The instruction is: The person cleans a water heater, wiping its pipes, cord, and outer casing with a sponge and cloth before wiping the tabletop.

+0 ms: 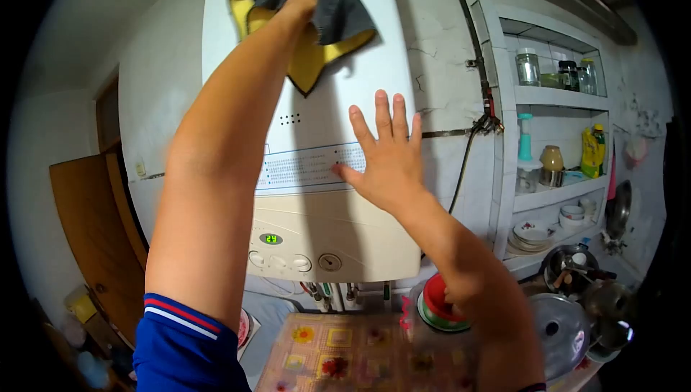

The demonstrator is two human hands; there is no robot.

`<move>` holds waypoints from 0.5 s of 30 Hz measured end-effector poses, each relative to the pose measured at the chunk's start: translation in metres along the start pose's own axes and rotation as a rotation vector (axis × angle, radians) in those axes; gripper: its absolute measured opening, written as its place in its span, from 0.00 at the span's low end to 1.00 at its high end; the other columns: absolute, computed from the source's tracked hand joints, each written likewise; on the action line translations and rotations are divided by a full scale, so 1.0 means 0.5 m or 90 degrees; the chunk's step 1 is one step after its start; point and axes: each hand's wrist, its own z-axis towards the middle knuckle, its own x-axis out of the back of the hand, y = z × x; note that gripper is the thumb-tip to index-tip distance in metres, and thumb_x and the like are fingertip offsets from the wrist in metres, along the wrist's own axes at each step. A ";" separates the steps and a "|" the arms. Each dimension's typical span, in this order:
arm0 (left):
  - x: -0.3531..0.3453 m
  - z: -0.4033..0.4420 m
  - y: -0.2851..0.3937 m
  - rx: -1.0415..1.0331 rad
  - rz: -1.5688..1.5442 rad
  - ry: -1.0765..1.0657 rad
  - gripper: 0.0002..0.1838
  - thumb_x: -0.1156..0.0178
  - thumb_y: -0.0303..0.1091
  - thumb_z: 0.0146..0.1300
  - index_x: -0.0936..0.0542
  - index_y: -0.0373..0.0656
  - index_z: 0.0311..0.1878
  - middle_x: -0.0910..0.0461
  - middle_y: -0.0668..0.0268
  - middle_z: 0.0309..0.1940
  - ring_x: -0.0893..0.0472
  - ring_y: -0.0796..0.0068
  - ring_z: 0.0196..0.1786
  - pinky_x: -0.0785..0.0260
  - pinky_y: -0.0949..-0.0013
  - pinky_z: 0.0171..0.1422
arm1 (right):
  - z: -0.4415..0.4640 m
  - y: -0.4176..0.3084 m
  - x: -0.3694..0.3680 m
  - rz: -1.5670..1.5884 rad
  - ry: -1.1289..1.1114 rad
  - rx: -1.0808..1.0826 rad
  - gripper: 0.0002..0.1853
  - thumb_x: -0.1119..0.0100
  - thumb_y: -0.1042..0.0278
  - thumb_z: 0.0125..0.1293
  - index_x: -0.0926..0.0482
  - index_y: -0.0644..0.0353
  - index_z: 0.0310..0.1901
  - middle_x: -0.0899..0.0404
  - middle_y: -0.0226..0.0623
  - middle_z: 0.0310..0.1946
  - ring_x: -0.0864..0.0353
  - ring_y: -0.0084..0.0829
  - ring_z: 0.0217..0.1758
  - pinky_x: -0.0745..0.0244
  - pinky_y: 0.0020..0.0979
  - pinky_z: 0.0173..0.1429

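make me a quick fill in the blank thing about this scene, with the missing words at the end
1. The left hand is partly hidden by a cloth that is grey on one side and ____ on the other.
2. The right hand, in front of the wall unit, has its fingers pointing ____.
3. The lit display glows ____.
4. The left arm's sleeve, with a red-and-white striped hem, is mostly ____.

Missing words: yellow; up; green; blue

Light is coming from the left, casting a dark vertical shadow down the white boxy wall-mounted heater (317,131) and another onto the cracked white wall (443,39) beside it. Fisheye curvature is bending the brown wooden door (93,226), blackness is ringing the edges, and the flower-patterned pinkish tablecloth (317,349) is blurring.
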 end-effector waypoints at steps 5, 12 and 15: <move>-0.083 0.069 0.175 -0.214 0.480 -0.247 0.21 0.56 0.44 0.72 0.18 0.44 0.54 0.20 0.58 0.58 0.21 0.57 0.59 0.31 0.63 0.64 | -0.004 0.006 0.004 0.057 0.026 -0.001 0.49 0.39 0.32 0.58 0.42 0.49 0.76 0.59 0.53 0.79 0.62 0.56 0.81 0.59 0.63 0.77; -0.059 0.024 0.215 0.050 0.214 -0.104 0.24 0.55 0.45 0.74 0.29 0.51 0.69 0.30 0.60 0.70 0.33 0.57 0.72 0.42 0.62 0.76 | -0.001 0.009 0.009 0.012 -0.062 -0.013 0.47 0.53 0.26 0.64 0.49 0.44 0.78 0.63 0.47 0.80 0.70 0.49 0.83 0.65 0.60 0.79; -0.021 0.060 0.090 0.073 0.022 0.067 0.23 0.52 0.43 0.74 0.25 0.43 0.65 0.23 0.59 0.62 0.25 0.68 0.61 0.35 0.64 0.68 | -0.001 0.013 -0.002 0.010 -0.054 -0.011 0.47 0.54 0.26 0.64 0.49 0.43 0.78 0.63 0.47 0.80 0.70 0.49 0.83 0.65 0.60 0.79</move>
